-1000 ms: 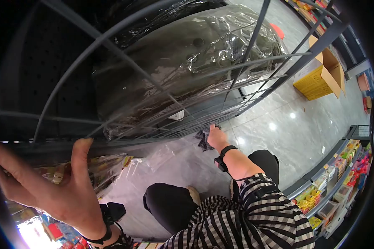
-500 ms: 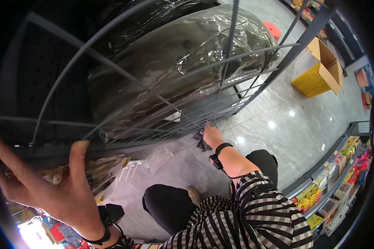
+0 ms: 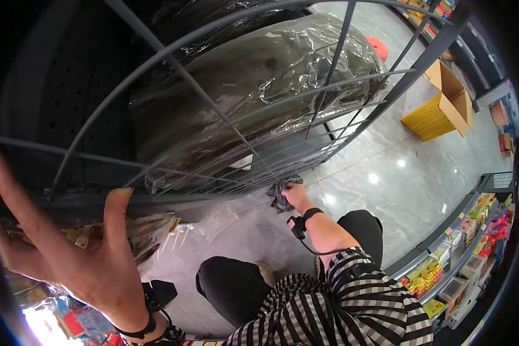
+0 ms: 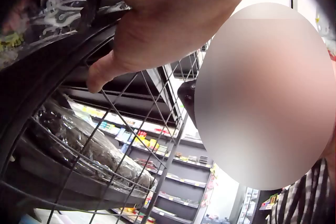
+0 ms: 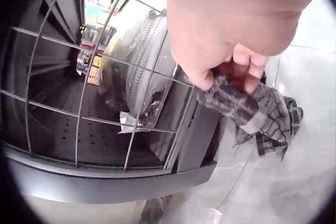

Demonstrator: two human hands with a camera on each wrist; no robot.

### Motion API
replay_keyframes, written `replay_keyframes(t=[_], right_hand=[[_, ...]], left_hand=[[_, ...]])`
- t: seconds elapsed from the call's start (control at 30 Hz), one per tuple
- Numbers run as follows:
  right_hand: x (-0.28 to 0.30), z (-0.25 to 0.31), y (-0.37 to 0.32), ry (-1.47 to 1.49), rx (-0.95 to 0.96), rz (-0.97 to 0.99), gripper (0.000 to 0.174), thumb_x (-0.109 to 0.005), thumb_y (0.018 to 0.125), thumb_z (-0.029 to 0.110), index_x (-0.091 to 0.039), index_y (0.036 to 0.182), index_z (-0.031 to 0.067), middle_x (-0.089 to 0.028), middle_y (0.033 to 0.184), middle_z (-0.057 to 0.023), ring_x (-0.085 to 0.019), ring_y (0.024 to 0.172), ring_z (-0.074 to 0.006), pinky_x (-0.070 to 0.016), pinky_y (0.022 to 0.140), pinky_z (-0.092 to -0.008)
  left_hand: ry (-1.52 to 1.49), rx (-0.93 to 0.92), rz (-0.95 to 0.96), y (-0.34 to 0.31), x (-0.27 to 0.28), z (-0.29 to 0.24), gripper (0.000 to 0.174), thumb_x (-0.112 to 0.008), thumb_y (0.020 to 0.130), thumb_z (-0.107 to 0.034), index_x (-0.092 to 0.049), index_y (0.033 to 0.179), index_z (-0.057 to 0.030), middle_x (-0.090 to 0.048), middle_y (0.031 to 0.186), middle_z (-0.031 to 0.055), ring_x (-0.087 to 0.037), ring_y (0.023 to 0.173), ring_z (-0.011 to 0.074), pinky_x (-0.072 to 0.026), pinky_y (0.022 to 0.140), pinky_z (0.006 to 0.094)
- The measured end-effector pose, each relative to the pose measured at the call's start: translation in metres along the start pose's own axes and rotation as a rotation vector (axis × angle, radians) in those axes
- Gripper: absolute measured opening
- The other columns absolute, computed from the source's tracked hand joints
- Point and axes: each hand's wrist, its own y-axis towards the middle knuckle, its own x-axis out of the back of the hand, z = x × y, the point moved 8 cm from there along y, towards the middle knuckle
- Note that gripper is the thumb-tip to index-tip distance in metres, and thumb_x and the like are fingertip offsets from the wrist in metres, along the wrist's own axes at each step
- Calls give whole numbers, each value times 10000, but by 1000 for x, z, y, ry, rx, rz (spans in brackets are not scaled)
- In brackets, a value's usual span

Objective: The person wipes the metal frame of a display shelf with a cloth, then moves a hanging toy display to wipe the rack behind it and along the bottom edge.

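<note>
The head view looks from above, forward and down past the wire grid (image 3: 166, 53) to the floor (image 3: 409, 196). The left wrist view, close to the left hand (image 4: 163, 19), faces through the grid (rather aslant) toward farther shelves (image 4: 181, 182). The right wrist view, near the right hand (image 5: 231, 19), shares the patterned cloth (image 3: 281, 199) with the head view.

cloth (image 5: 272, 115) | dark grey, patterned | crumpled | low, beside wire rack (image 5: 105, 184)

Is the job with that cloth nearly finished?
Probably not: the right hand holds the cloth beside the wire-sided shelf. The wrapped bundle already sits inside. Maybe some wiping is left, but I can't see which parts are clean.
</note>
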Motion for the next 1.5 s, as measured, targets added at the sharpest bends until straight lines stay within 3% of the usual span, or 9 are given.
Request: replay_keyframes(t=[0.13,0.2,0.3,0.33,0.5,0.67,0.97,1.3,1.5], right_hand=[[-19,-25,-40,656,-374,-39,232,-571,789,136,-622,929,-41,-661,797,-104,-618,713,-247,-466,645,-365],[9,-41,-59,636,-482,-430,225,-581,790,123,-628,957,-20,-644,800,-116,-580,725,-197,-457,688,-376],[48,-30,-51,710,-204,-681,210,-548,813,129,-628,949,-9,-648,810,-152,-609,745,-267,-457,698,-399],[57,-23,-47,707,-201,-683,210,-548,813,129,-628,949,-9,-648,810,-152,-609,745,-267,-457,698,-399],[84,35,-31,-339,-31,-494,287,-479,843,184,-585,1060,30,-626,948,-249,-613,887,-393,-470,777,-451],[83,27,-1,-664,-94,-253,298,-447,870,128,-517,1157,86,-664,958,-175,-640,903,-361,-508,765,-427],[42,22,3,-317,-105,-173,440,-644,778,150,-393,1111,9,-636,911,-286,-604,912,-447,-481,803,-500],[68,23,1,-567,-53,-338,242,-492,842,122,-478,1058,14,-662,893,-214,-648,820,-376,-515,750,-443],[57,11,12,-607,-23,-291,403,-477,843,130,-417,1198,-50,-657,904,-230,-648,843,-381,-520,773,-421]], left_hand=[[21,-24,-6,1,-1,0,940,-865,587,-379,-436,1399,-178,-394,1233,195,-388,1176,351,-382,949,461],[13,-9,6,-1,-3,2,936,-863,588,-390,-440,1395,-175,-397,1241,197,-389,1178,351,-382,953,461],[29,-37,-6,0,-2,0,930,-864,585,-392,-449,1387,-170,-408,1224,196,-399,1164,343,-401,934,463],[47,-39,-7,0,-2,1,932,-866,582,-393,-450,1385,-170,-416,1198,192,-408,1148,340,-413,919,463],[37,2,24,-7,-5,6,944,-872,571,-387,-448,1386,-170,-420,1142,180,-430,1102,333,-438,879,461],[-17,63,43,-2,-3,4,957,-879,565,-349,-437,1396,-180,-397,1182,192,-409,1130,348,-424,909,463],[40,-8,-15,4,3,-6,933,-878,571,-295,-450,1392,-177,-361,1319,233,-308,1275,392,-360,988,489],[62,-62,-3,0,0,0,893,-861,616,-346,-453,1386,-152,-363,1267,221,-367,1208,382,-394,968,486],[69,-44,16,-2,-1,3,890,-865,611,-364,-462,1378,-161,-359,1250,218,-380,1193,372,-454,915,451]])
